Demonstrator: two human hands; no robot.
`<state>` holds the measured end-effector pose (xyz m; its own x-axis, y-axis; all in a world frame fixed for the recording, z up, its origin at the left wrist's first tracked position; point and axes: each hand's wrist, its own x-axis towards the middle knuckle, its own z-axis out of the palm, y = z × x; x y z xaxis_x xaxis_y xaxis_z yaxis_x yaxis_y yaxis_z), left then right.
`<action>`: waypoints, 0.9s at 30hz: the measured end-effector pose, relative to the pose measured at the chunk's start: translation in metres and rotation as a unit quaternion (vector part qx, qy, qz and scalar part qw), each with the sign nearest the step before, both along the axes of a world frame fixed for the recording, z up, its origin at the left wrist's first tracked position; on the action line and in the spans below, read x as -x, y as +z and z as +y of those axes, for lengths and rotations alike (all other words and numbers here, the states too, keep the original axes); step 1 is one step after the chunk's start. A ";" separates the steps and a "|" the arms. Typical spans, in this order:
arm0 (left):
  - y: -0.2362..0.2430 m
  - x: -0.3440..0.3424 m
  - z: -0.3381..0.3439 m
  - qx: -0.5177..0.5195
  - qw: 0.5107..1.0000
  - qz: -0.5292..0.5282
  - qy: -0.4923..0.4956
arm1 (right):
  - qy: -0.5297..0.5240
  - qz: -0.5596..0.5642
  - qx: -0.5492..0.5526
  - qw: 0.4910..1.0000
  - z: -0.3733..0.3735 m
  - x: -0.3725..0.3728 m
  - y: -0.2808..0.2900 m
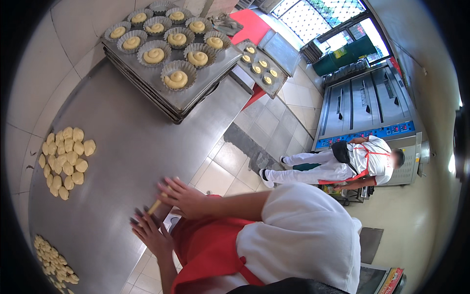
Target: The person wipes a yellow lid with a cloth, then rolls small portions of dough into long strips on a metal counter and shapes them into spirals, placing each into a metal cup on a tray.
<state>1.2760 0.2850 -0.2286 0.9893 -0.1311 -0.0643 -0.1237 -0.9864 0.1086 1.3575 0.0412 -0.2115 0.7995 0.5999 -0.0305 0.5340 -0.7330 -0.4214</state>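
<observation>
My right hand (181, 198) and my left hand (152, 230) press on a short, thin rope of dough (157, 202) at the steel table's edge, both with fingers spread out and somewhat blurred. At the left of the table (117, 161) lies a cluster of pale, rounded dough pieces (68, 157), with a second pile of smaller pieces (51, 259) at the lower left. Stacked trays (147, 95) at the top hold several fluted paper cups (175, 78) with coiled dough inside.
A second tray (271, 85) of small cups stands beside a red surface (245, 24). A co-worker (338, 164) in white with red straps stands on the tiled floor (230, 166) by a steel deck oven (364, 103). A green cylinder (342, 56) is near the window.
</observation>
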 end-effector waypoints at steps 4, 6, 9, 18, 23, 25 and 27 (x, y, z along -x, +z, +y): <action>-0.013 -0.149 0.040 -0.036 0.986 -0.090 0.139 | -0.110 -0.086 -0.007 0.990 0.043 -0.156 0.019; -0.020 -0.208 0.073 -0.001 0.969 -0.159 0.187 | -0.125 -0.104 -0.031 0.986 0.066 -0.205 0.009; -0.011 -0.183 0.072 -0.022 0.994 -0.089 0.059 | -0.080 -0.095 -0.054 0.991 0.074 -0.198 -0.005; 0.036 -0.003 0.077 0.173 0.983 0.051 -0.023 | -0.088 -0.083 0.039 0.992 -0.042 -0.006 0.016; 0.020 -0.015 0.110 0.397 0.906 0.104 0.108 | -0.053 0.155 0.019 0.986 -0.012 -0.008 0.060; 0.021 -0.010 0.101 0.723 0.604 0.196 0.272 | 0.018 0.266 -0.089 0.960 0.022 0.033 0.148; 0.039 -0.013 0.075 0.824 0.445 0.255 0.242 | 0.072 0.244 -0.214 0.943 0.049 0.054 0.228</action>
<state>1.2890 0.3599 -0.1895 0.8394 -0.1947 -0.5075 0.5146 0.5853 0.6266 1.3031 0.0897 0.0169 0.6627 0.7415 -0.1047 0.2804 -0.3753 -0.8835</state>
